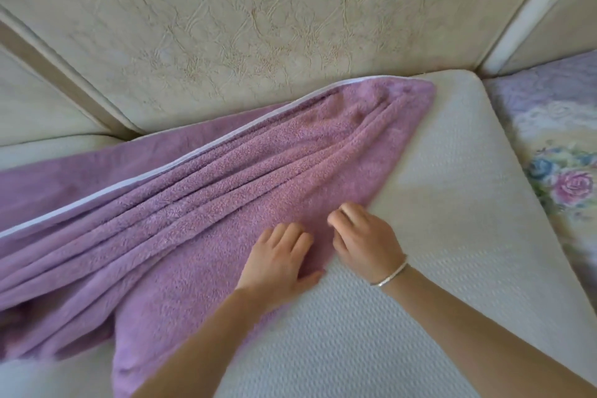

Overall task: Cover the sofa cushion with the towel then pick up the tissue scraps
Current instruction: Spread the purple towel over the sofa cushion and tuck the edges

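Camera: one, worn on the person's head (the wide lens bends the edges).
Looks: forward and down at the sofa cushion point(436, 203) and backrest point(258, 26).
Nearness: close; the left hand point(274, 255) and right hand point(365, 239) reach in from the bottom.
Middle: the towel point(226, 187) lies there.

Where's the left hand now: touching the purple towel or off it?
Touching. The head view shows the left hand lying flat on the purple towel, fingers straight against the pile, with no gap showing.
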Tool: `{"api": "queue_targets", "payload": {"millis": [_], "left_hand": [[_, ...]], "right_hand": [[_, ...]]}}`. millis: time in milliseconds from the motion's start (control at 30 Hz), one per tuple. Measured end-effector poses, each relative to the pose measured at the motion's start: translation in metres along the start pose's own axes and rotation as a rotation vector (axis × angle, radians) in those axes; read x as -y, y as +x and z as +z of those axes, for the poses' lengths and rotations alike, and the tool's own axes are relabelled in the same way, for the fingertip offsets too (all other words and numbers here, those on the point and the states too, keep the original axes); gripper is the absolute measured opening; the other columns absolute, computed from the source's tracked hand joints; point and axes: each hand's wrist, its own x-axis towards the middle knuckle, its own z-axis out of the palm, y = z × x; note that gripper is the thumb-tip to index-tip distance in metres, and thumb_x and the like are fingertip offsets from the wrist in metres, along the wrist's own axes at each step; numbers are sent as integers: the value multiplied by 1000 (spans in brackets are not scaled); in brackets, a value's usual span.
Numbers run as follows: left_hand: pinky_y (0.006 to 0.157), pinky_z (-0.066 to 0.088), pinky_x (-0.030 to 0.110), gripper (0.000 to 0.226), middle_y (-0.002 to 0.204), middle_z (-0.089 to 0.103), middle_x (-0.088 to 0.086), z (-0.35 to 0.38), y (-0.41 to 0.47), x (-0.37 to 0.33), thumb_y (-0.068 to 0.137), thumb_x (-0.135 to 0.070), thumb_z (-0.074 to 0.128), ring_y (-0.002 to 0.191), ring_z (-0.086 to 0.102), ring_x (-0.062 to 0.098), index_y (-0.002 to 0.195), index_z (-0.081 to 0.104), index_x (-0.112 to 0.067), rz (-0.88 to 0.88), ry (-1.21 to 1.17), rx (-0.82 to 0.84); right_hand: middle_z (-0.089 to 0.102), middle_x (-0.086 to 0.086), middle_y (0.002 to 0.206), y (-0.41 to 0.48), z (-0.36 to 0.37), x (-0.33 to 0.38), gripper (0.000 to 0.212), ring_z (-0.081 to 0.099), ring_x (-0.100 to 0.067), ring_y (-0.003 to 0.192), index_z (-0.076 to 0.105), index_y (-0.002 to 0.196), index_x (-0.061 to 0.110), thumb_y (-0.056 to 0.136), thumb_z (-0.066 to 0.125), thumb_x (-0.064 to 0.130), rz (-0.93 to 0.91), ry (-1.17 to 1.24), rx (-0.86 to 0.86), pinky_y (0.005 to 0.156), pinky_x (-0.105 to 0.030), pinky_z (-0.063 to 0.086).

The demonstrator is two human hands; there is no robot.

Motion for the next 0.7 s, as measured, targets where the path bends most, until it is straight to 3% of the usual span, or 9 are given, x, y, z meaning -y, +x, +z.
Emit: {"api": "queue_targets", "payload": {"millis": [67, 133, 233, 333, 400, 433, 500, 567, 700], "left_hand": [[63, 33, 27, 36, 70, 64, 0, 4, -17, 1, 70, -43, 42, 62, 62, 20, 72, 67, -16, 60, 79, 46], [58, 43, 28, 31, 65, 64, 0, 3, -25, 6, 73, -34, 42, 59, 63, 21, 69, 66, -15, 10, 63, 22], [52, 50, 32, 19, 74, 66, 12, -6, -24, 21, 83, -24, 60, 66, 65, 29, 78, 65, -6, -294, -153, -62], [61, 47, 38, 21, 100, 65, 13, -14, -23, 41, 90, -24, 54, 88, 63, 33, 103, 59, -8, -544, -213, -111], [60, 42, 39, 19, 105, 60, 13, -12, -26, 50, 92, -21, 49, 89, 61, 34, 105, 52, -7, -554, -187, -109], [59, 41, 39, 16, 106, 58, 12, -12, -28, 52, 92, -19, 48, 89, 60, 34, 103, 51, -7, -544, -186, -117], [60, 41, 38, 14, 106, 55, 11, -11, -35, 55, 93, -17, 45, 94, 56, 31, 100, 55, -9, -508, -169, -123], [64, 44, 37, 20, 106, 56, 10, -8, -44, 56, 93, -19, 45, 100, 53, 29, 101, 61, -11, -489, -148, -118], [53, 51, 35, 23, 84, 64, 13, -13, -71, 52, 75, -26, 73, 81, 63, 30, 88, 70, -7, -440, -154, -117]], "right_hand": [[60, -5, 58, -12, 3, 8, 21, 62, -22, 50, 62, 62, 10, 65, 43, 17, 12, -4, 15, 34, -23, 40], [59, -5, 55, -23, 6, 18, 22, 60, -22, 47, 62, 61, 10, 66, 42, 18, 1, -4, 8, 31, -22, 37], [59, -4, 54, -30, 14, 33, 22, 60, -20, 46, 62, 60, 10, 68, 43, 17, -46, -19, -12, 32, -21, 39], [69, -4, 66, -23, 21, 53, 9, 66, -20, 55, 67, 67, 9, 64, 59, 11, -80, -10, 25, 37, -20, 47], [73, -9, 91, -13, 30, 66, 25, 71, -21, 74, 71, 84, 8, 59, 74, 6, -62, 10, 90, 48, -25, 55], [69, -9, 109, -6, 34, 71, 34, 69, -21, 89, 68, 101, 9, 67, 70, 6, -35, 13, 150, 61, -29, 58], [48, -3, 138, 4, 41, 80, 46, 54, -21, 115, 45, 133, 17, 87, 38, 13, -10, -14, 226, 86, -36, 51], [44, -1, 140, 12, 46, 83, 51, 49, -24, 116, 36, 138, 21, 89, 23, 17, 8, -27, 216, 88, -38, 45], [55, -5, 121, 28, 50, 80, 35, 56, -25, 108, 44, 128, 20, 95, 34, 16, 47, -89, 157, 77, -40, 48]]}}
